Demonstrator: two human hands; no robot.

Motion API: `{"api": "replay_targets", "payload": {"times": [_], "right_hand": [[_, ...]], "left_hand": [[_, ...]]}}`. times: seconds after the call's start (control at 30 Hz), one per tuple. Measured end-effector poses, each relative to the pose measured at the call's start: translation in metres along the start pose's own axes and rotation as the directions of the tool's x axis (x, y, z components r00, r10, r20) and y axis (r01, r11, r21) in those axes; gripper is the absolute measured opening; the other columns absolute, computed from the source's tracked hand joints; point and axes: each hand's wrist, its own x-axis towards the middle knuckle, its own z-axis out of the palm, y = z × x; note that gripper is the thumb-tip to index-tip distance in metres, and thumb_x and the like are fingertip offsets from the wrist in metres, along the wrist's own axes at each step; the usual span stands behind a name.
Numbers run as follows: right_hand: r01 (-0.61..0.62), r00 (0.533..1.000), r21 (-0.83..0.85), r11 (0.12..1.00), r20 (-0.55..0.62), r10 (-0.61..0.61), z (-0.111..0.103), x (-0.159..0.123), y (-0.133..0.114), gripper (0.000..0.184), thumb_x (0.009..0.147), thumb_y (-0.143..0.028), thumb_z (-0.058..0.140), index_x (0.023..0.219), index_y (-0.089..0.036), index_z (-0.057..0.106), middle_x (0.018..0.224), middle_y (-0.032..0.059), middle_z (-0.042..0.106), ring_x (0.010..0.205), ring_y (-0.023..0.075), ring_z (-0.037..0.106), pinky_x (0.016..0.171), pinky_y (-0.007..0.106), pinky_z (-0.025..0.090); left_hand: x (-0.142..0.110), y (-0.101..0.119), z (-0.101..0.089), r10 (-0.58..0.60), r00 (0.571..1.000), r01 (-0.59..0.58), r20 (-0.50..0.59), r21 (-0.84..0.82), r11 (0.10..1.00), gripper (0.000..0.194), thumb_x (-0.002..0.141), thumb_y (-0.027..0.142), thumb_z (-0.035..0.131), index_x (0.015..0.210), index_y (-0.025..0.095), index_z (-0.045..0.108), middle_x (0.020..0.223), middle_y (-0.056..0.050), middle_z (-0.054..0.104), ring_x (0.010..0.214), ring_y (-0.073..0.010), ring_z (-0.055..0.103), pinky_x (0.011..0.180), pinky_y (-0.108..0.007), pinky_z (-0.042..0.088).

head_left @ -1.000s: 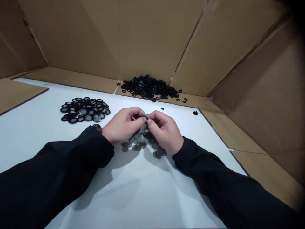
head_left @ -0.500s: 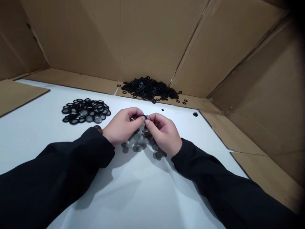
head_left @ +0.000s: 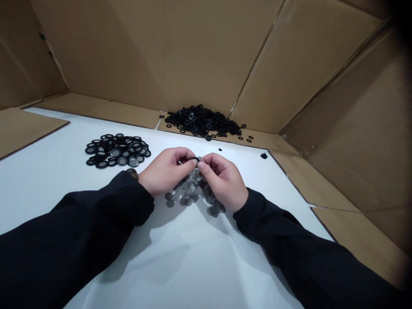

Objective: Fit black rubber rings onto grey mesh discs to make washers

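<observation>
My left hand (head_left: 169,169) is closed in a pinch on a black rubber ring (head_left: 195,159), mostly covered by the fingers. Thumb and fingertips of my right hand (head_left: 225,178) meet at the same spot, pinching a small grey mesh disc (head_left: 200,158) against the ring's edge. How far the disc sits inside the ring I cannot tell. Both hands hover just over a loose heap of grey mesh discs (head_left: 189,189), which they partly hide. To the left lies a pile of black rings with grey discs in them (head_left: 117,150).
A large heap of black rings (head_left: 206,120) rests on cardboard at the back. A small black scrap (head_left: 264,156) and a tiny black piece (head_left: 220,149) lie on the white table (head_left: 206,257). Tall cardboard walls (head_left: 219,51) close off the back and sides.
The pinched ring has tilted slightly, with a grey disc showing more at it. Both hands stay almost in place; the whole view has shifted a little.
</observation>
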Motion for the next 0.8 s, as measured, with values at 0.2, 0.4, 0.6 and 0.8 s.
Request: {"api": "replay_targets", "payload": {"times": [0.2, 0.4, 0.6, 0.8], "right_hand": [[0.184, 0.981, -0.186, 0.965, -0.03, -0.193, -0.0035, 0.0018, -0.0027, 0.028, 0.077, -0.029, 0.069, 0.098, -0.02, 0.053, 0.083, 0.0007, 0.057, 0.067, 0.0128, 0.052, 0.058, 0.027, 0.044], [0.367, 0.92, -0.375, 0.851, 0.008, -0.393, -0.0062, 0.0046, -0.0038, 0.018, 0.074, -0.015, 0.065, 0.089, -0.02, 0.057, 0.085, 0.0013, 0.055, 0.071, 0.0134, 0.05, 0.064, 0.029, 0.045], [0.424, 0.892, -0.405, 0.81, 0.035, -0.45, -0.0102, 0.0034, -0.0003, 0.023, 0.079, -0.019, 0.064, 0.101, -0.022, 0.062, 0.099, 0.0054, 0.057, 0.079, 0.0156, 0.055, 0.066, 0.031, 0.048], [0.402, 0.912, -0.322, 0.857, 0.059, -0.406, -0.0085, 0.0031, -0.0017, 0.03, 0.079, -0.017, 0.061, 0.108, -0.023, 0.063, 0.097, 0.0053, 0.058, 0.075, 0.0151, 0.054, 0.065, 0.03, 0.049]], "left_hand": [[0.0003, -0.0025, -0.0001, -0.008, 1.0, 0.007, -0.011, -0.038, 0.999, 0.02, 0.083, 0.035, 0.059, 0.08, 0.015, 0.06, 0.069, 0.001, 0.056, 0.061, -0.0102, 0.049, 0.055, -0.022, 0.039], [-0.0015, -0.0017, 0.0023, -0.036, 0.997, 0.037, 0.074, -0.013, 0.999, 0.02, 0.083, 0.034, 0.057, 0.081, 0.016, 0.063, 0.071, 0.0, 0.06, 0.064, -0.0124, 0.055, 0.058, -0.023, 0.042], [-0.0021, -0.0017, 0.0014, -0.037, 0.996, 0.037, 0.081, -0.004, 0.999, 0.021, 0.083, 0.035, 0.056, 0.08, 0.016, 0.062, 0.072, -0.001, 0.061, 0.064, -0.0134, 0.056, 0.058, -0.025, 0.044], [-0.0018, -0.0016, 0.0006, -0.015, 0.999, 0.013, 0.044, 0.03, 0.999, 0.017, 0.081, 0.032, 0.058, 0.078, 0.015, 0.062, 0.069, 0.0, 0.059, 0.061, -0.0126, 0.054, 0.055, -0.024, 0.042]]}}
